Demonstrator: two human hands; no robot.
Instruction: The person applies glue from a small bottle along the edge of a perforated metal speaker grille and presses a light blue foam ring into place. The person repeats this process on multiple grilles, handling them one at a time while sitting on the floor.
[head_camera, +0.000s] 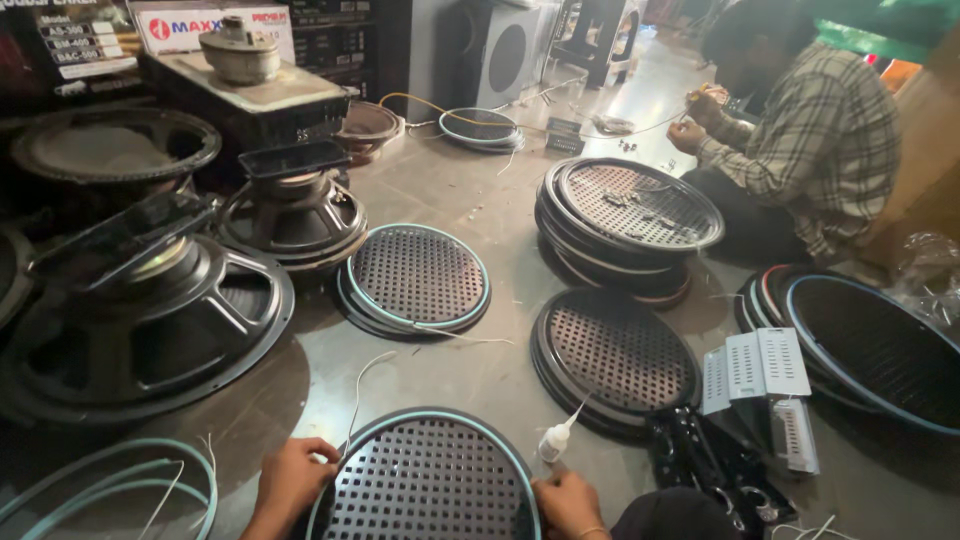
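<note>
both hands sit low at the bottom edge of the view, forearms coming up from below. the left hand (292, 482) is knuckles up, its fingers (322, 452) curled inward toward the right. the right hand (566, 503) is closed in a loose fist, a thin band showing on its wrist.

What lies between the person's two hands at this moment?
In the head view, the round perforated speaker grille with a pale blue rim spans the stretch between the left hand and the right hand, which also holds a small glue bottle.
</note>
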